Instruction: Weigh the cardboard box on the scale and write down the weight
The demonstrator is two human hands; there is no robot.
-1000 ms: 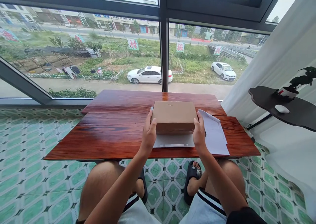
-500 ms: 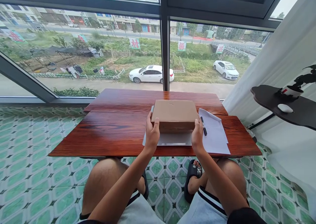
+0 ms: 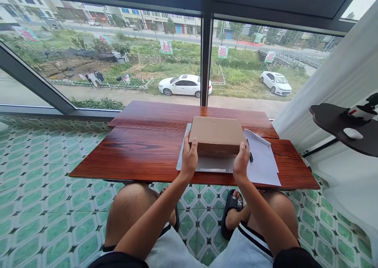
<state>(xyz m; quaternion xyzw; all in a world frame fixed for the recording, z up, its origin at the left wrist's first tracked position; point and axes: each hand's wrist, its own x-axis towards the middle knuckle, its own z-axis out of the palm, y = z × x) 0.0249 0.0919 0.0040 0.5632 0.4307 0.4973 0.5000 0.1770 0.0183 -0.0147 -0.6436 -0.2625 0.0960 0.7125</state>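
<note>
Head view: cardboard box gripped at both near corners

Left hand (image 3: 189,156) and right hand (image 3: 241,160) clasp the near corners of the cardboard box (image 3: 217,136). Box rests on a grey flat slab (image 3: 206,164) on the wooden worktop (image 3: 138,154). White papers (image 3: 262,161) and a pen (image 3: 249,152) lie just right of it.

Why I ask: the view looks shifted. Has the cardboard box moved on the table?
No. The cardboard box sits where it did against the table and the white paper; only the camera shifted.
</note>
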